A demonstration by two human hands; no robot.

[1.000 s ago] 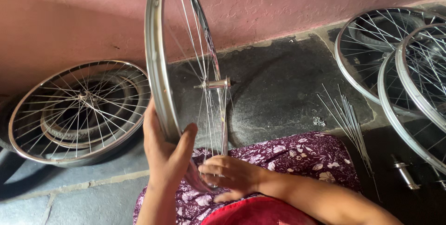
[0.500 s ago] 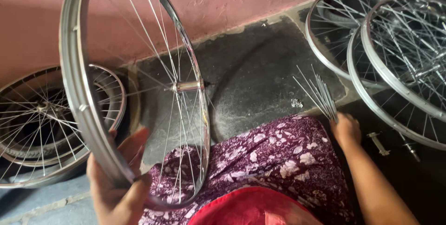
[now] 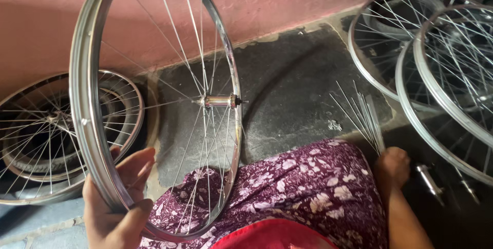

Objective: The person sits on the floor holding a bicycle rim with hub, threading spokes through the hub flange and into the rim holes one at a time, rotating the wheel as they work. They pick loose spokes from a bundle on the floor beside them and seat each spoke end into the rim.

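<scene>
Wheel rim stands upright, gripped by the left hand. Right hand closes on loose spokes; it should draw one out cleanly, keeping the wheel steady.

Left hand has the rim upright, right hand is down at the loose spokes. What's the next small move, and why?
Probably lift one spoke out of the bundle of loose spokes and carry it to the wheel. The right hand is closed around the bundle's lower ends on the floor, apart from the wheel, while the left hand holds the rim upright over the lap with its hub facing free.
</scene>
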